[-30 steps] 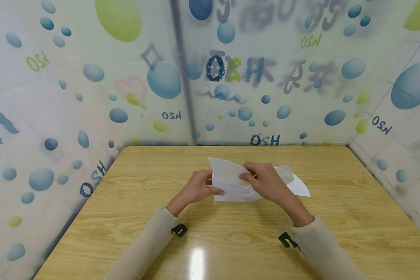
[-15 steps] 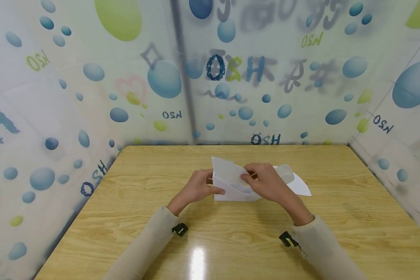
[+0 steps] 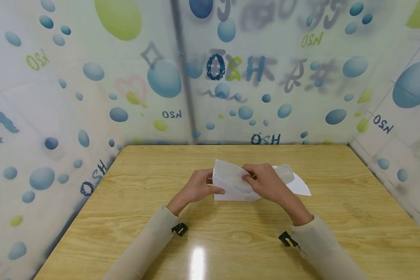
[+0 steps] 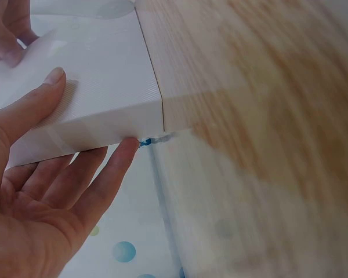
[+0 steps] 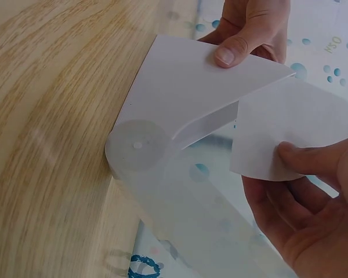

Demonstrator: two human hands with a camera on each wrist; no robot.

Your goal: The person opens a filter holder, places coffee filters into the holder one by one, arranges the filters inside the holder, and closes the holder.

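Note:
My left hand (image 3: pixel 197 186) grips the left end of a white open-topped box (image 3: pixel 231 194) with a slanting side, thumb on the near face and fingers behind it. Between the thumb and fingers of my right hand (image 3: pixel 266 181) is a thin white sheet (image 3: pixel 231 175), tilted at the box's opening. The right wrist view shows the sheet (image 5: pixel 261 124) beside the slanted edge of the box (image 5: pixel 156 87), which bears a round translucent disc (image 5: pixel 137 146) at its corner. A pale translucent strip (image 5: pixel 203 202) extends from that disc. How deep the sheet sits is unclear.
Right of the box, partly behind my right hand, lie a white fan-shaped piece (image 3: pixel 301 187) and a greyish translucent rounded piece (image 3: pixel 284 174). The wooden table (image 3: pixel 231 241) meets patterned wall sheeting (image 3: pixel 245 89) at the back.
The white sheet has shifted slightly right and down toward the box, its upper left corner now lower. My right hand moved slightly with it; my left hand stays on the box.

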